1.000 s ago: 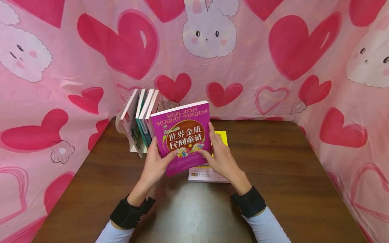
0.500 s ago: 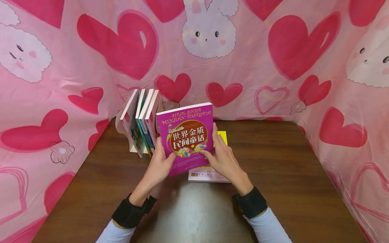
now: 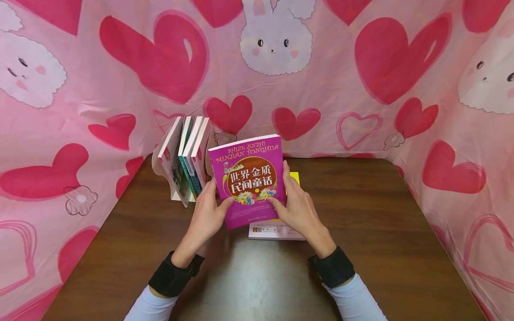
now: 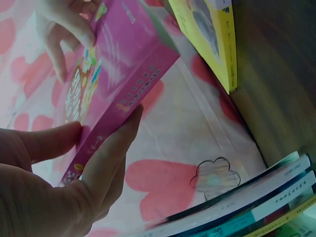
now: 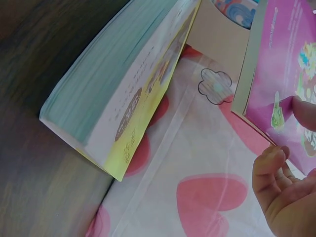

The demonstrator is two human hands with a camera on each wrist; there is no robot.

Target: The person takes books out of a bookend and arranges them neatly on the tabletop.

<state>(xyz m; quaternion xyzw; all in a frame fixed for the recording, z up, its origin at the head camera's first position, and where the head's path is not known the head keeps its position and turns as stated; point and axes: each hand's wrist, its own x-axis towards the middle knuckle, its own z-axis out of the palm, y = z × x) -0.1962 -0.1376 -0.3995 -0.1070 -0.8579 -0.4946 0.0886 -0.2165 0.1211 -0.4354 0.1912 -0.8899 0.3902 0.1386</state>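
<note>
A purple paperback book (image 3: 249,214) is held up, tilted, above the table, its front cover toward the head camera. My left hand (image 3: 208,216) grips its left edge, thumb on the cover and fingers behind the spine, as the left wrist view also shows. The opposite edge is pinched by my right hand (image 3: 299,209), with the thumb on the cover and fingertips at the back. Under and behind it, a yellow and white book (image 3: 277,231) lies flat on the table, partly hidden by the purple book and my right hand.
Several books (image 3: 192,160) stand leaning in a pale book holder (image 3: 160,167) at the back left of the brown wooden table (image 3: 373,232). A pink curtain (image 3: 329,80) with hearts and rabbits surrounds the table's back and sides.
Both hands have carried the purple book slightly to the right, mostly in the first half second. The grip looks the same, and the other books have stayed put.
</note>
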